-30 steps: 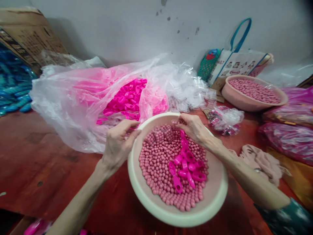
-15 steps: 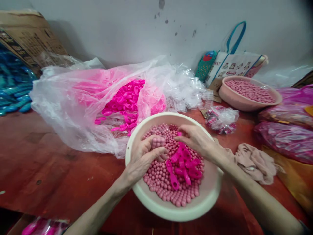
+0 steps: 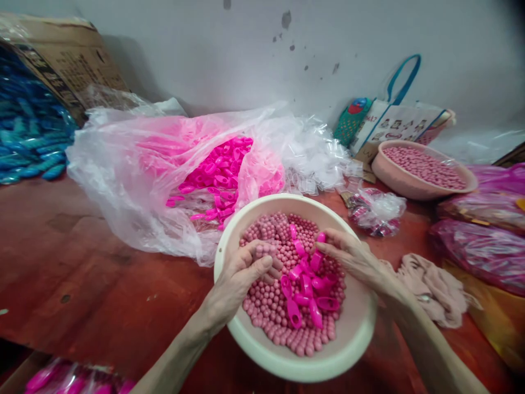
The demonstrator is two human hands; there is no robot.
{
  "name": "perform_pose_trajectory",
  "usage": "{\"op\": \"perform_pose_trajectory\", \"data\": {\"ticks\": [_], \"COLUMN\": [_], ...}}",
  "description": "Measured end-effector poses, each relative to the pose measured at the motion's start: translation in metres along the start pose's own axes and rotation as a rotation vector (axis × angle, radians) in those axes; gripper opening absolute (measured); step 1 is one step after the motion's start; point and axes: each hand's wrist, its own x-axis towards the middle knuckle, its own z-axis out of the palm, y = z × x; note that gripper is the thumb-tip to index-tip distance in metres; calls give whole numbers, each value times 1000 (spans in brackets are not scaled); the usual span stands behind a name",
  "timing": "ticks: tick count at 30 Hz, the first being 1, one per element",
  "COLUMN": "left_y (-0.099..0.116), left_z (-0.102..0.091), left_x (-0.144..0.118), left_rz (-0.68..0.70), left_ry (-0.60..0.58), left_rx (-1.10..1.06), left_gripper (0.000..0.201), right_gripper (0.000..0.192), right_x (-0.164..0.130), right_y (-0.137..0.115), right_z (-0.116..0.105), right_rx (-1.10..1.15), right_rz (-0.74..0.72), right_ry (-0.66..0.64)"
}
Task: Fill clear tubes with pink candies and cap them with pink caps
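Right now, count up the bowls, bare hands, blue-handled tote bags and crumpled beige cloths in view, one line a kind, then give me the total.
Near bowl and far bowl: 2
Left hand and right hand: 2
Blue-handled tote bag: 1
Crumpled beige cloth: 1
Total: 6

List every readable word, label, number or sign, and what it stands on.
None reads clearly.
Brown cardboard box: dark print, too blurred to read.
White rectangular bag with blue handle: lettering, too small to read.
Small brown cardboard piece: one dark mark, unclear.
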Motion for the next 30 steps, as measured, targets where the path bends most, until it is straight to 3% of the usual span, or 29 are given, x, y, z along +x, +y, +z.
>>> {"op": "perform_pose_trajectory", "data": {"ticks": [3,6,13,17,21,25,30], "left_y": [2,5,2,4,6,4,2], "left_z": [1,2,2,2,1,-4,-8], "left_x": [-1,-3,-3,-3,-4,-4,-3], "left_rz": [4,-3,-32,-27,-30,-89,-105], "left_ry": [-62,-113,-127,-161,-198,-283,-361], "left_rx": [73,144,33,-22,-28,-88,-70], "left_gripper": [19,18,22,24,15,14,19], "right_gripper": [29,28,28,21,9,32,39], "right_x": [-4,-4,-3,-10,-18,-23,-26], "right_y": [-10,-21,-50,-68,-74,-73,-70], "right_z": [1,3,19,41,52,46,42], "right_rx": [457,757,1077,925,469,-14,-224], "right_rz": [104,153,183,33,-221,-528,-723], "right_ry": [-13,-3,167,344,426,437,483]}}
